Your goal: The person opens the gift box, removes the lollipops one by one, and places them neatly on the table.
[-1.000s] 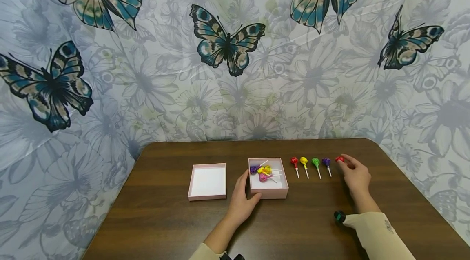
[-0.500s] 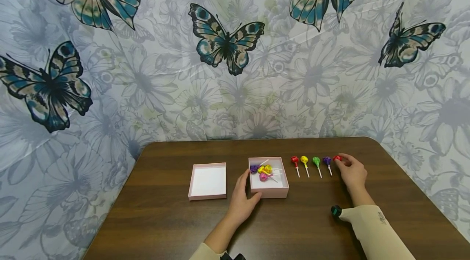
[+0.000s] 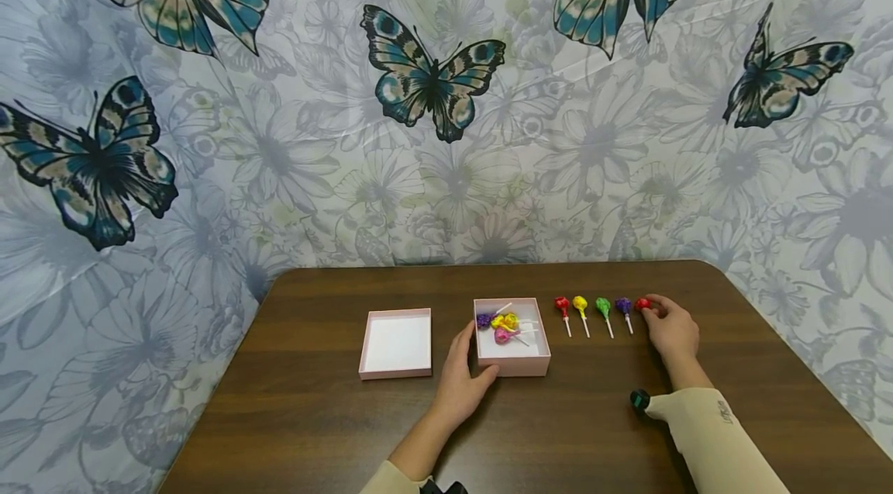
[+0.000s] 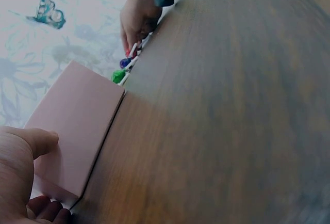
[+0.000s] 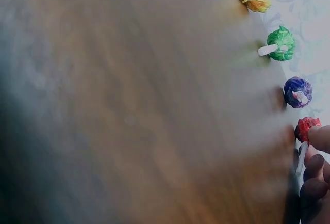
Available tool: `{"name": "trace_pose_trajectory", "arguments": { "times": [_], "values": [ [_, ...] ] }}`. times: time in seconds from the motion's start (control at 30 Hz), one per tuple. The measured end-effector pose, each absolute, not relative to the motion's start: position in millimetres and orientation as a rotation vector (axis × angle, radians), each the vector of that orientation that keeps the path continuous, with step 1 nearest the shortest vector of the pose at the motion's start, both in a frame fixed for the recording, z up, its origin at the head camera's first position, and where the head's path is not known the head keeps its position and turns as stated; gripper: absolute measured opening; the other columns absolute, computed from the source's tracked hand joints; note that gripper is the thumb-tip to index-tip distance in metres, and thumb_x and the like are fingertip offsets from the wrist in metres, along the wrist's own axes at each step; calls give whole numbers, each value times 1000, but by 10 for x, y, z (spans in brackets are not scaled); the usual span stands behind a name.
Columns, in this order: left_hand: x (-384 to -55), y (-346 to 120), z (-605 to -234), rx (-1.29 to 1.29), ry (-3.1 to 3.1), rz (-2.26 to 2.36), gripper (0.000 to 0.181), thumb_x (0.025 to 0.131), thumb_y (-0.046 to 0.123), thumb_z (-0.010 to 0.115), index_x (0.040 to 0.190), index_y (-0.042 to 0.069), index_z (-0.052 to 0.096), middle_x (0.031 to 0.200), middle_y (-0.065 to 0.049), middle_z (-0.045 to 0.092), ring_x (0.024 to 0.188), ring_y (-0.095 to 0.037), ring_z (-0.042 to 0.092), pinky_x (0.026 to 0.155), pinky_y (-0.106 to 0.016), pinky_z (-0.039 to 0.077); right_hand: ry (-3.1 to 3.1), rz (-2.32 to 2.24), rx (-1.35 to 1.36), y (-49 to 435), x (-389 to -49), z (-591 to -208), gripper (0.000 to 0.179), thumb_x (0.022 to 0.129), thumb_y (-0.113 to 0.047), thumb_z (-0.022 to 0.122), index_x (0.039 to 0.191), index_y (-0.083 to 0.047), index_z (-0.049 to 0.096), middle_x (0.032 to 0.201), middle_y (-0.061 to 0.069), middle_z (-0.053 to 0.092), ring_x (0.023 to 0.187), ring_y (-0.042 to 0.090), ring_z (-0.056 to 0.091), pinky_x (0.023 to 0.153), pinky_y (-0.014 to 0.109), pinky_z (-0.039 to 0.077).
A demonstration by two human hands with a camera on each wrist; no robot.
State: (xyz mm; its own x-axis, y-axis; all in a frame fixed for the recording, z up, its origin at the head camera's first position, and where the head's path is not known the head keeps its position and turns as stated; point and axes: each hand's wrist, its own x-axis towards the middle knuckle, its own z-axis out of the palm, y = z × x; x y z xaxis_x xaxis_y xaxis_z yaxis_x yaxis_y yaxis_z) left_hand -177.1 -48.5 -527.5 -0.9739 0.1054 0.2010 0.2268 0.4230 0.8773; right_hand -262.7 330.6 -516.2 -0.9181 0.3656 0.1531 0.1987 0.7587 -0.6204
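At the right end of a row of lollipops, my right hand [image 3: 674, 333] pinches a red lollipop [image 3: 643, 304] by its wrapped head. Its white stick [image 5: 301, 159] shows beneath the fingers in the right wrist view. My left hand [image 3: 460, 381] holds a pink box [image 3: 512, 367] at its near left corner, thumb on the front wall and fingers along the left side. Inside the box lie a purple lollipop [image 3: 484, 320], yellow ones [image 3: 510, 321] and a pink one [image 3: 501, 336]. The row also has a purple [image 3: 623, 305], a green [image 3: 603, 307], a yellow [image 3: 580, 304] and another red lollipop [image 3: 562, 305].
Left of the box lies its pink lid [image 3: 396, 343], white inside face up. Everything rests on a brown wooden table [image 3: 307, 432]. Behind its back edge hangs a butterfly-patterned cloth [image 3: 446, 199].
My right hand has moved slightly left with the red lollipop, bringing it close to the purple one in the row. My left hand stays on the box.
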Motion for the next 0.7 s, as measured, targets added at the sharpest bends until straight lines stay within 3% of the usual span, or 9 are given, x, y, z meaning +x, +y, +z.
{"name": "trace_pose_trajectory", "arguments": {
  "times": [0.43, 0.7],
  "values": [
    [-1770, -489, -5268, -280, -2551, -1634, 82, 85, 22, 72, 152, 15, 26, 152, -13, 35, 140, -33, 35, 113, -54, 31, -2726, 853, -322, 3329, -2628, -5148, 47, 94, -29, 59, 131, 0, 53, 99, 20, 65, 89, 38, 59, 75, 50, 42],
    [-1768, -488, -5267, -301, -2567, -1607, 82, 85, 23, 71, 152, 14, 25, 151, -13, 35, 140, -33, 35, 113, -54, 32, -2725, 867, -311, 3340, -2589, -5170, 46, 91, -26, 62, 129, 0, 55, 93, 16, 64, 83, 32, 57, 72, 44, 40]
  ]
}}
